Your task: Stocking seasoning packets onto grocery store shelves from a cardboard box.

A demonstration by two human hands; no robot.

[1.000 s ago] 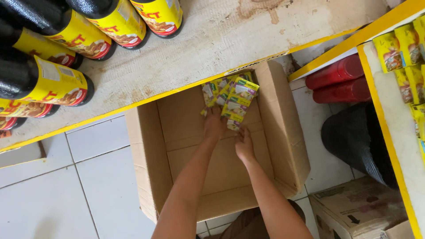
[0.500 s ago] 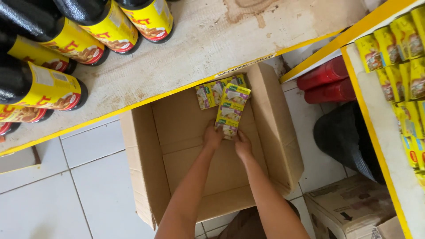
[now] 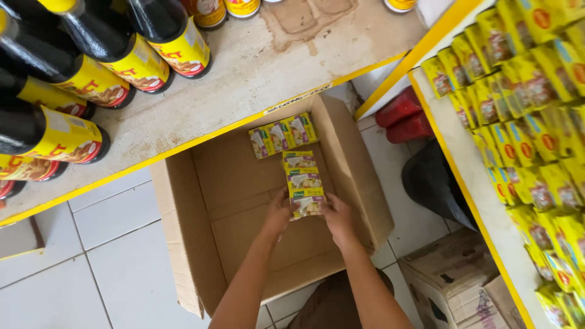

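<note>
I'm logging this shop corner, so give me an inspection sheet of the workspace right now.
Surface: open cardboard box on a white tiled floor, mostly bare inside.
Job's things: column of small yellow-green packets in the box; a row of similar packets at its far wall.
Clutter: second cardboard box, dark bag, red containers.
Hands: left hand and right hand grip the column from either side.
Cables: nothing seen.
Surroundings: shelf with dark bottles; shelf of yellow sachets.

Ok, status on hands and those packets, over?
Left hand and right hand grip yellow packet stack inside cardboard box. More packets at far wall. Nothing obstructing.
</note>
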